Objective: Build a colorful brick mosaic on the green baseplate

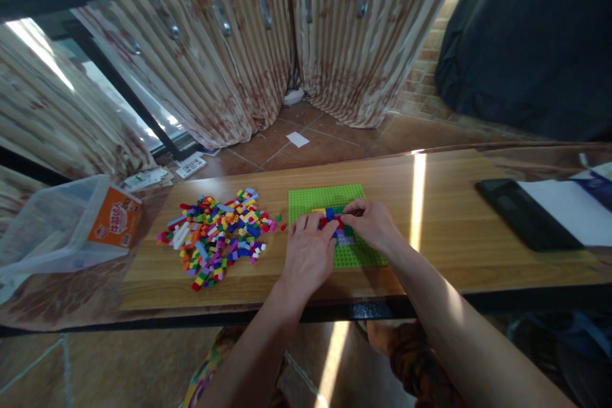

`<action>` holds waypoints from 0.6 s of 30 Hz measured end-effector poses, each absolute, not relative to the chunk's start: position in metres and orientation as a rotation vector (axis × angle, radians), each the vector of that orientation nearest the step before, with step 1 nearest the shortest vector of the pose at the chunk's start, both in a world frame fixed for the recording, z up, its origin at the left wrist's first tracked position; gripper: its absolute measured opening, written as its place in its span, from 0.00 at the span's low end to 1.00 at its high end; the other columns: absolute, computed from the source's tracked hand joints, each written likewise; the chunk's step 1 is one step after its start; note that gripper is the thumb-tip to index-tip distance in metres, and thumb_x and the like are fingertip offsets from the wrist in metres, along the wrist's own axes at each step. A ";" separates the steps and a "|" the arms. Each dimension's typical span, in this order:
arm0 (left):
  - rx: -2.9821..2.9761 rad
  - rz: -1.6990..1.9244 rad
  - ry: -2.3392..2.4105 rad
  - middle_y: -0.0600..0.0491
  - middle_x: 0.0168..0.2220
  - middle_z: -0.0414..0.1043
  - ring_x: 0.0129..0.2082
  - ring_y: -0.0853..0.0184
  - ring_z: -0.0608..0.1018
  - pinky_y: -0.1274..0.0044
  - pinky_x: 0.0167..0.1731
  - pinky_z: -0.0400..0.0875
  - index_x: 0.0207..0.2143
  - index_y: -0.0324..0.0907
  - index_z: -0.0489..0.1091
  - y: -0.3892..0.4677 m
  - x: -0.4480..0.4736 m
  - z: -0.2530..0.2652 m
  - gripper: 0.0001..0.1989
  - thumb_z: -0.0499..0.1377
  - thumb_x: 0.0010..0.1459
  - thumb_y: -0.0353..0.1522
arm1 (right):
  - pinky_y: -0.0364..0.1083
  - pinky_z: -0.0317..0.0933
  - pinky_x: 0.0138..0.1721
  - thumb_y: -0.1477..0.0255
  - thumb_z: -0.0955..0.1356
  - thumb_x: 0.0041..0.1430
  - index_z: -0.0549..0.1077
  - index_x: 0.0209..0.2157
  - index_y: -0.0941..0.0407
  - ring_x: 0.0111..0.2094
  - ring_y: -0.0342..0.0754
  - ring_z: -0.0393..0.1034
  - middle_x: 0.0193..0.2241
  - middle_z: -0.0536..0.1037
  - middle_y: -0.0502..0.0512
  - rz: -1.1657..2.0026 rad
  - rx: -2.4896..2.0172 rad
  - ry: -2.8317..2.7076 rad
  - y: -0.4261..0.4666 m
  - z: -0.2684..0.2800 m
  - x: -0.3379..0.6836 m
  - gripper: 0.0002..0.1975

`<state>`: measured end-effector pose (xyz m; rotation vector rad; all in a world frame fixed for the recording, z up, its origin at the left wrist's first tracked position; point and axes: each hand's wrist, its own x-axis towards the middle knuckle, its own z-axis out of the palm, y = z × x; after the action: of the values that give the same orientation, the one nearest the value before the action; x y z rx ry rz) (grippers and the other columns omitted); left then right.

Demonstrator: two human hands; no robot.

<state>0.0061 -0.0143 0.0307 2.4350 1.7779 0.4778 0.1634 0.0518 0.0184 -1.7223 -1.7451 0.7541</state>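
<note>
A green studded baseplate [301, 197] lies on the wooden board. Near its middle is a cluster of building bricks, with blue [329, 212] and light purple [345, 240] ones showing. My left hand [310, 252] rests over the left side of the cluster, fingers bent against it and thumb reaching to the right. From the right, my right hand [371, 223] pinches at the cluster's upper right edge, thumb and forefinger together. Its fingertips hide whatever small brick is between them. Part of the cluster is covered by both hands.
A large heap of loose bricks [220, 229] spreads to the left, with a few strays by the baseplate. Left of it a clear plastic box [62, 223] lies on its side. A black tablet-like slab [526, 213] and white paper [554, 207] lie at right.
</note>
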 end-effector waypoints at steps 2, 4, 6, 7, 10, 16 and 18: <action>2.437 0.444 1.804 0.49 0.54 0.66 0.51 0.55 0.67 0.61 0.49 0.67 0.53 0.48 0.69 -0.015 0.008 0.032 0.16 0.53 0.64 0.34 | 0.44 0.61 0.30 0.71 0.69 0.50 0.79 0.29 0.56 0.29 0.46 0.73 0.27 0.81 0.53 0.769 -1.734 -1.732 0.052 0.018 0.163 0.06; 2.435 0.416 1.827 0.49 0.54 0.66 0.51 0.55 0.67 0.61 0.48 0.67 0.53 0.48 0.69 -0.015 0.010 0.034 0.16 0.53 0.64 0.33 | 0.43 0.61 0.31 0.73 0.69 0.50 0.79 0.30 0.57 0.30 0.46 0.73 0.28 0.81 0.53 0.788 -1.748 -1.718 0.052 0.018 0.161 0.05; 2.426 0.406 1.848 0.49 0.54 0.67 0.51 0.55 0.67 0.62 0.48 0.67 0.52 0.48 0.69 -0.014 0.012 0.035 0.16 0.54 0.63 0.32 | 0.43 0.62 0.32 0.73 0.70 0.49 0.79 0.30 0.57 0.31 0.46 0.73 0.29 0.81 0.53 0.809 -1.756 -1.707 0.052 0.018 0.160 0.05; 2.421 0.408 1.855 0.49 0.53 0.67 0.51 0.55 0.67 0.61 0.48 0.67 0.52 0.48 0.69 -0.014 0.012 0.035 0.16 0.54 0.62 0.32 | 0.43 0.62 0.32 0.73 0.70 0.49 0.78 0.30 0.57 0.31 0.46 0.73 0.29 0.81 0.53 0.817 -1.760 -1.703 0.052 0.018 0.160 0.05; 2.402 0.449 1.848 0.49 0.53 0.67 0.50 0.55 0.68 0.61 0.49 0.67 0.51 0.48 0.70 -0.015 0.013 0.035 0.15 0.56 0.61 0.32 | 0.43 0.63 0.33 0.73 0.70 0.49 0.78 0.32 0.57 0.31 0.46 0.73 0.29 0.81 0.53 0.844 -1.756 -1.695 0.053 0.017 0.160 0.06; 2.308 0.716 1.756 0.48 0.53 0.68 0.52 0.58 0.69 0.62 0.55 0.66 0.51 0.45 0.71 -0.012 0.003 0.026 0.16 0.57 0.61 0.30 | 0.47 0.66 0.37 0.69 0.71 0.51 0.77 0.46 0.57 0.35 0.49 0.75 0.35 0.81 0.55 0.793 -1.713 -1.736 0.054 0.012 0.167 0.19; 2.212 0.824 1.769 0.46 0.54 0.68 0.53 0.58 0.70 0.64 0.56 0.67 0.53 0.42 0.70 -0.006 -0.002 0.023 0.17 0.57 0.61 0.30 | 0.47 0.66 0.38 0.68 0.70 0.53 0.76 0.48 0.57 0.35 0.49 0.75 0.36 0.81 0.56 0.787 -1.684 -1.751 0.055 0.012 0.169 0.19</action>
<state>-0.0017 -0.0064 0.0235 2.2122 1.7687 0.8237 0.1687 0.0546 0.0115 -1.6841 -1.7514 0.7865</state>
